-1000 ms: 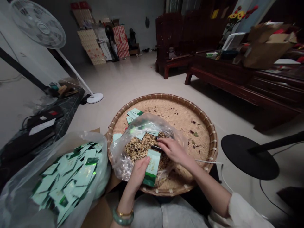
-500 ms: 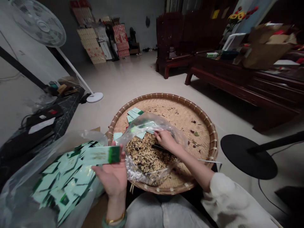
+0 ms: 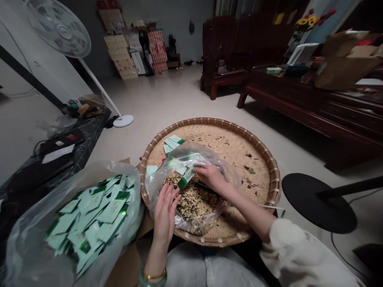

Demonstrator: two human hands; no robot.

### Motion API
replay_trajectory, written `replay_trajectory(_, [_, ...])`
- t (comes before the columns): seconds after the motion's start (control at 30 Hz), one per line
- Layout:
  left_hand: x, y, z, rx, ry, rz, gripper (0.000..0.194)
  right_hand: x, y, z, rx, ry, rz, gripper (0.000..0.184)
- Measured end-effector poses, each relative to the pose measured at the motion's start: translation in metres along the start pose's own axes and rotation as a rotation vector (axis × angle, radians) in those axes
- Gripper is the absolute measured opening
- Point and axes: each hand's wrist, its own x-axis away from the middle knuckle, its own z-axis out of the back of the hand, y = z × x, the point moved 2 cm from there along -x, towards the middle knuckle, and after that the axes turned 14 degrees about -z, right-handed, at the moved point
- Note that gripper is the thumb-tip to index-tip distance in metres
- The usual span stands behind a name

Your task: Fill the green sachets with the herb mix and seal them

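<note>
My right hand (image 3: 211, 178) pinches a pale green paper packet (image 3: 187, 177) with a dark green end, over an opened clear plastic bag (image 3: 154, 194). Under that palm is a slim dark tool (image 3: 205, 186), mostly hidden, its kind unclear. In the bag lies a loose mix of pale flakes and dark bits (image 3: 194, 204), with a few packets at its far side. Beside the bag's near left edge, my left hand (image 3: 164, 211) is open and holds nothing, fingers stretched toward the packet. The bag rests in a round woven bamboo tray (image 3: 271, 169).
Left of the tray, a big clear bag (image 3: 24, 243) holds many green packets (image 3: 98, 211). More packets (image 3: 172, 144) lie at the tray's far left, dried leaf scraps (image 3: 251, 170) at its right. A black round stand base (image 3: 318, 201) stands right; a white fan (image 3: 64, 32) stands back left.
My left hand swung left over the bag of packets with a packet, let it go, and came back empty. My right hand now has another packet, lifted from the far side of the mix.
</note>
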Motion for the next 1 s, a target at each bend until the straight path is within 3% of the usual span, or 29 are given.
replay_trajectory(0.07, [-0.001, -0.007, -0.001, -0.109, -0.047, 0.033, 0.055, 0.021, -0.009, 0.010, -0.236, -0.016, 0.114, 0.022])
replay_trajectory(0.13, [0.000, -0.012, -0.004, -0.262, -0.163, 0.033, 0.056, 0.040, -0.015, 0.018, -0.406, -0.034, 0.107, 0.022])
replay_trajectory(0.23, [0.002, -0.016, -0.009, -0.437, -0.333, 0.032, 0.042, 0.058, -0.023, 0.027, -0.547, -0.048, 0.002, 0.027])
replay_trajectory(0.37, [0.006, -0.015, -0.009, -0.523, -0.304, -0.018, 0.027, 0.064, -0.028, 0.033, -0.716, -0.001, -0.223, 0.044])
replay_trajectory(0.47, [0.009, -0.014, -0.010, -0.557, -0.288, -0.041, 0.024, 0.065, -0.032, 0.033, -0.641, 0.027, -0.286, 0.047])
replay_trajectory(0.67, [0.014, -0.013, -0.015, -0.596, -0.321, -0.054, 0.021, 0.071, -0.039, 0.030, -0.358, 0.214, -0.090, 0.034])
replay_trajectory(0.77, [0.014, -0.013, -0.014, -0.603, -0.326, -0.059, 0.022, 0.072, -0.037, 0.027, -0.368, 0.220, -0.106, 0.026])
replay_trajectory(0.9, [0.012, -0.010, -0.012, -0.664, -0.325, -0.104, 0.017, 0.068, -0.029, 0.027, -0.372, 0.203, -0.244, 0.011])
replay_trajectory(1.0, [0.009, -0.012, -0.009, -0.658, -0.282, -0.126, 0.019, 0.068, -0.027, 0.030, -0.244, 0.201, -0.194, 0.013])
